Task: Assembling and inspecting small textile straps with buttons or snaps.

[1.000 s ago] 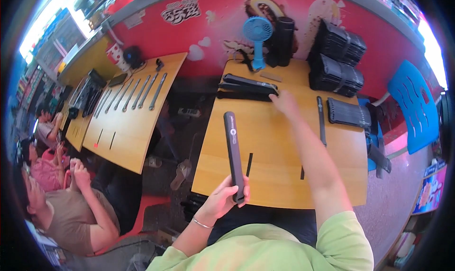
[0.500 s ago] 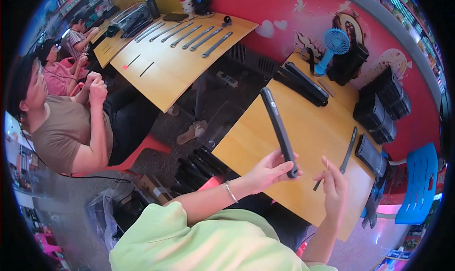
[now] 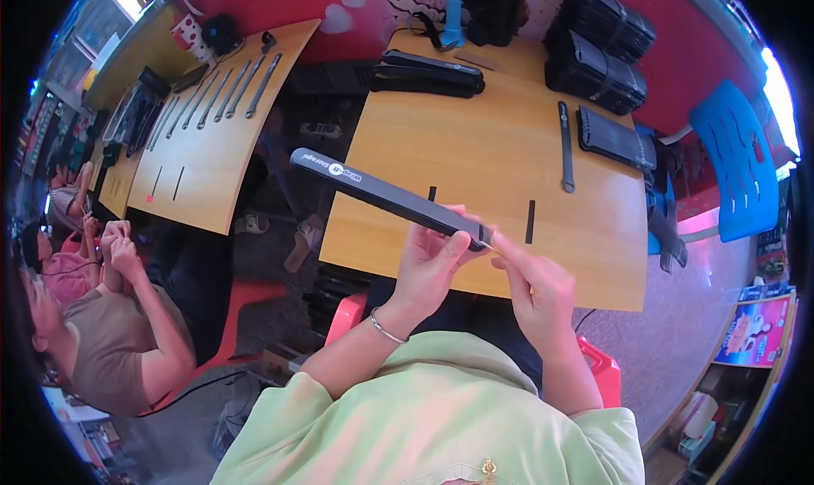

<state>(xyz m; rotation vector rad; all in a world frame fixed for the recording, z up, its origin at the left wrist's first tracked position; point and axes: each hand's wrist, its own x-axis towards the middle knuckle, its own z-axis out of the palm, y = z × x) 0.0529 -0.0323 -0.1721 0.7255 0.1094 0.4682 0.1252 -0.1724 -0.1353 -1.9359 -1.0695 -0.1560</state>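
Note:
My left hand (image 3: 428, 269) is closed around one end of a long, dark grey strap (image 3: 381, 198) with rounded ends and pale printing. The strap is held above the near table (image 3: 475, 154), its far end pointing up and left. My right hand (image 3: 543, 286) meets the held end of the strap, thumb and forefinger pinched together. A thin pale thing shows at those fingertips, too small to name. Beyond my hands, a black strip (image 3: 531, 222) lies on the table, and a second black strip (image 3: 432, 193) is partly hidden by the strap.
Another grey strap (image 3: 566, 146) lies at right, beside a dark flat bundle (image 3: 617, 139) and stacked black bundles (image 3: 598, 78). Black packs (image 3: 428, 74) and a blue fan (image 3: 454, 14) stand at the back. At left, a person (image 3: 119, 332) sits by a second table (image 3: 203, 167) with several straps.
My view has turned to the right. The strap has swung from nearly upright to a slant towards the left. My right hand, apart before, has come to the strap's end.

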